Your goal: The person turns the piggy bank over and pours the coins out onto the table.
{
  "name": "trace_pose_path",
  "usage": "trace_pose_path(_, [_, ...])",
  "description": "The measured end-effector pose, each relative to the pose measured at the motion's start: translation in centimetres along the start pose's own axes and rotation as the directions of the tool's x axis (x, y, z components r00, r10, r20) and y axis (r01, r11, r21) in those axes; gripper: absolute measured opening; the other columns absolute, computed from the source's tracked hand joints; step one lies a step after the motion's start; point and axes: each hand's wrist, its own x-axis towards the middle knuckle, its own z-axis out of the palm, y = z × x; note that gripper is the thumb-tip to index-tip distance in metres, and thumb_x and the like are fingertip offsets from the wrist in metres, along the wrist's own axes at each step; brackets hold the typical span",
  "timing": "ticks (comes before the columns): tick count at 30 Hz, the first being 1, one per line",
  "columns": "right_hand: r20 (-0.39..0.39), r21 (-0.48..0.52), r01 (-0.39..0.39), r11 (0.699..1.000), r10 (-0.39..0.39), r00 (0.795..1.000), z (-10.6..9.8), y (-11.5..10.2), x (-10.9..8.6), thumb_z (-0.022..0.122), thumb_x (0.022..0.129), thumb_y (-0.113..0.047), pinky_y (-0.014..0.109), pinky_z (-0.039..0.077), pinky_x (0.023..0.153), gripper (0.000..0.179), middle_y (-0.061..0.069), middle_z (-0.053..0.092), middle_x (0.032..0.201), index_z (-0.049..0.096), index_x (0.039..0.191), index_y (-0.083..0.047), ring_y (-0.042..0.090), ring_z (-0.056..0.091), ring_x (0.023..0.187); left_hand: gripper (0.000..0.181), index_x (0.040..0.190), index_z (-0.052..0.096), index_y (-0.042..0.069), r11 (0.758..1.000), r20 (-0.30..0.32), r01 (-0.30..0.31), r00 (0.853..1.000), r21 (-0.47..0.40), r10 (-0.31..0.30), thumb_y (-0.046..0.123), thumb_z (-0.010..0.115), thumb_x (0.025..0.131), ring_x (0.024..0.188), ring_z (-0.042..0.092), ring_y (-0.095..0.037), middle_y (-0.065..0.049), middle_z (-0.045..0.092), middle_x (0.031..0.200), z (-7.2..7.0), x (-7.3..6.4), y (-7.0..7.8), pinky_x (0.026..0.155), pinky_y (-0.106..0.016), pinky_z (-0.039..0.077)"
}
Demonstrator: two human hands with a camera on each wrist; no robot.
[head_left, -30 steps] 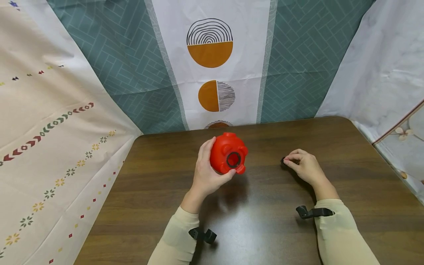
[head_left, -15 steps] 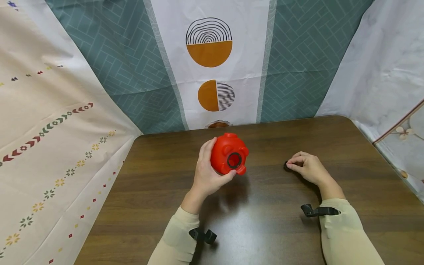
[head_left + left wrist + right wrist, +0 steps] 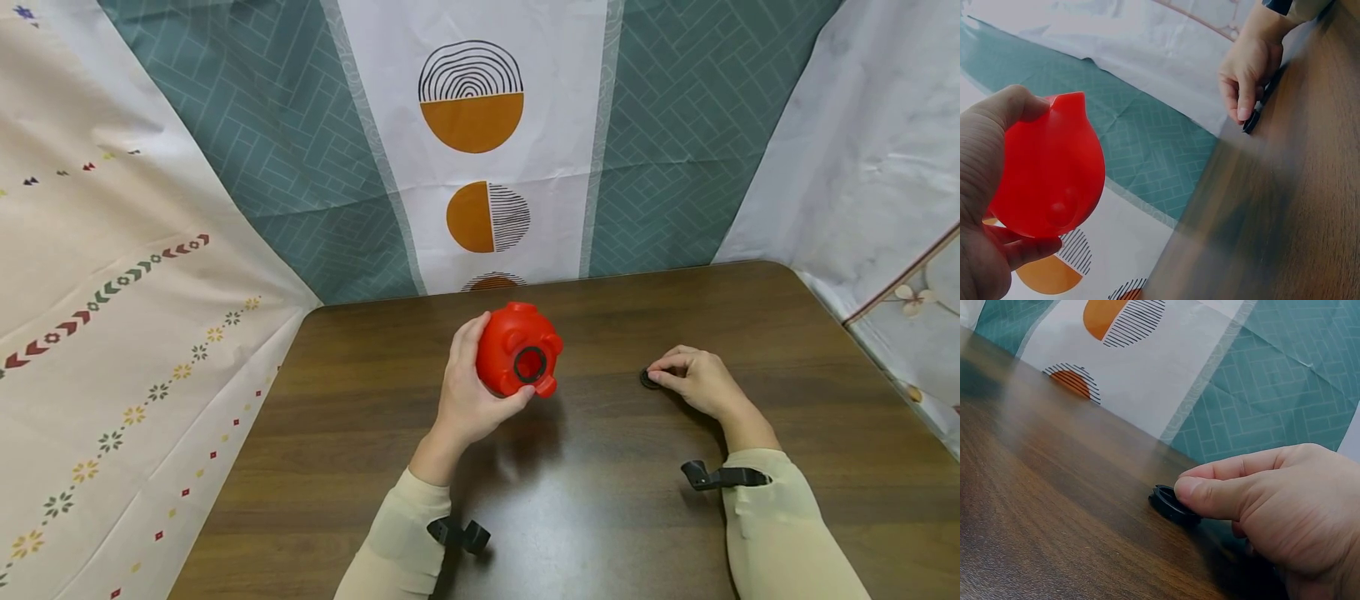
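Observation:
My left hand (image 3: 468, 396) grips a hollow red plastic ball with knobs (image 3: 498, 354) from its left side, thumb below and fingers behind. A round opening with a dark rim (image 3: 530, 364) in the ball faces me. In the left wrist view the red ball (image 3: 1054, 165) sits between thumb and fingers, above the table. To the right, my right hand (image 3: 697, 382) pinches a small black round cap (image 3: 648, 379) between thumb and forefinger. The right wrist view shows the black cap (image 3: 1172, 506) low at the tabletop, slightly tilted, its far edge hidden by the fingertips.
The brown wooden table (image 3: 360, 467) spreads under both hands. Behind it hangs a teal and white patterned cloth (image 3: 660, 167). A cream cloth (image 3: 150, 333) borders the left side and a white one (image 3: 862, 167) the right. Each sleeve carries a black wrist mount (image 3: 723, 477).
My right hand moved slightly right and down with the black cap, which now lies flatter at the tabletop. The left hand and red ball have stayed almost still.

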Motion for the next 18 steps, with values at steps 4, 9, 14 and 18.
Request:
trace_pose_path(4, [-0.015,0.011,-0.016,1.0,0.016,1.0,-0.1,-0.1,0.0,0.074,0.086,-0.023,0.024,0.041,0.057,0.009,-0.004,0.066,0.089,0.077,0.09,-0.016,0.01,0.051,0.071,0.094,0.147,0.032,0.018,1.0,-0.001,0.005,1.0,0.003,-0.005,0.033,0.081,0.068,0.122,0.045,-0.016,0.001,0.039,0.142,-0.1,0.0,0.0,0.091,-0.035,0.05])
trace_pose_path(9, [-0.134,0.045,-0.005,0.999,0.011,0.991,-0.5,-1.3,0.4,0.072,0.087,-0.023,0.022,0.038,0.054,0.01,-0.002,0.066,0.085,0.076,0.091,-0.014,0.011,0.047,0.067,0.094,0.146,0.033,0.017,1.0,-0.01,-0.004,1.0,0.004,0.004,0.034,0.081,0.067,0.122,0.045,-0.016,0.001,0.04,0.141,0.0,0.0,0.2,0.09,-0.035,0.051])
trace_pose_path(14, [-0.234,0.163,0.019,0.986,0.02,0.972,-1.5,-5.5,1.3,0.071,0.089,-0.023,0.019,0.039,0.053,0.012,0.0,0.067,0.088,0.075,0.093,-0.013,0.01,0.05,0.066,0.093,0.146,0.033,0.017,1.0,-0.003,-0.01,1.0,0.004,0.01,0.034,0.081,0.068,0.122,0.045,-0.016,0.0,0.039,0.142,0.2,0.0,0.3,0.091,-0.035,0.051])
trace_pose_path(18, [-0.211,0.297,0.049,0.953,0.016,0.977,-1.9,-10.0,1.3,0.068,0.091,-0.017,0.02,0.043,0.053,0.013,0.005,0.068,0.096,0.073,0.1,-0.011,0.013,0.053,0.068,0.094,0.146,0.033,0.017,1.0,0.009,-0.007,1.0,-0.002,0.007,0.033,0.081,0.067,0.123,0.045,-0.016,0.0,0.037,0.144,0.2,-0.1,0.4,0.091,-0.035,0.051])
